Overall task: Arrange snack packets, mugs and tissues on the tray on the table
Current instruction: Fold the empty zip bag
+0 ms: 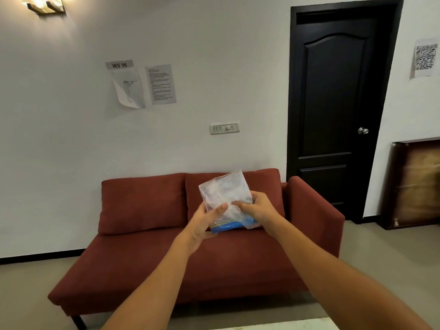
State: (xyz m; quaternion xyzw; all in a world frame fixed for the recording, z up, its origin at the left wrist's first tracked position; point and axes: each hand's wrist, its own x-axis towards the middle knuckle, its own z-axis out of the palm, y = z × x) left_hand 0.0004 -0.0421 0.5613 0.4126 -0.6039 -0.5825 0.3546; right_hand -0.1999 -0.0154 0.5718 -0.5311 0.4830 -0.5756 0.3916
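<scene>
Clear plastic tissue packet (225,196) gripped by both hands, left (204,221), right (258,207), before sofa (147,258).

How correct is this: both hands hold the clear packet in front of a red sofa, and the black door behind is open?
Wrong in one point: the head view shows the black door closed, not open. The left hand and the right hand do hold the clear packet in front of the red sofa.

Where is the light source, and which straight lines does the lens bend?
Head view: a wall lamp glows overexposed at top left; the door frame leans and bows; the clear packet, gripped by left hand and right hand, looks soft.
</scene>
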